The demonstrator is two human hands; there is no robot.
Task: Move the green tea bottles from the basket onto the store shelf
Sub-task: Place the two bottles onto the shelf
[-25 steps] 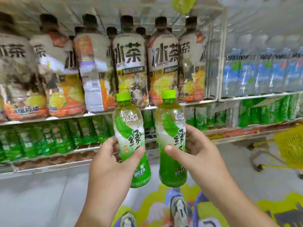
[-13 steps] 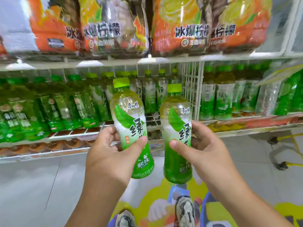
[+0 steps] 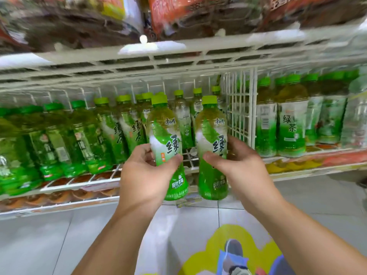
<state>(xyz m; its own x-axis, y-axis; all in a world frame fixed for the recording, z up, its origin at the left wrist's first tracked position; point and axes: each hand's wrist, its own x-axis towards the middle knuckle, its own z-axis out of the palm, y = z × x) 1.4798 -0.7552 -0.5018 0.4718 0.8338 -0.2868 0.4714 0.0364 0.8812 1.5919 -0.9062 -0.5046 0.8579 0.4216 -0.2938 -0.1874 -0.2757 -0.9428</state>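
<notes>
I hold two green tea bottles upright, side by side, in front of the low store shelf (image 3: 99,180). My left hand (image 3: 146,173) grips the left green tea bottle (image 3: 165,139) round its middle. My right hand (image 3: 238,167) grips the right green tea bottle (image 3: 211,135) the same way. Both bottles have lime-green caps and green-and-white labels. Behind them, rows of like bottles (image 3: 117,132) stand on the wire shelf, with a gap of bare wire rack (image 3: 190,155) straight behind the two held bottles. The basket is not in view.
A white wire divider (image 3: 241,108) separates this bay from more green tea bottles (image 3: 291,124) on the right. An upper shelf (image 3: 178,54) with large orange-labelled bottles hangs just overhead. Grey floor tiles and a coloured floor sticker (image 3: 218,245) lie below, with my shoe (image 3: 235,253) on it.
My view has dropped and moved closer to the lower shelf. Both hands have carried the bottles forward toward the gap in the row; the grips have not changed.
</notes>
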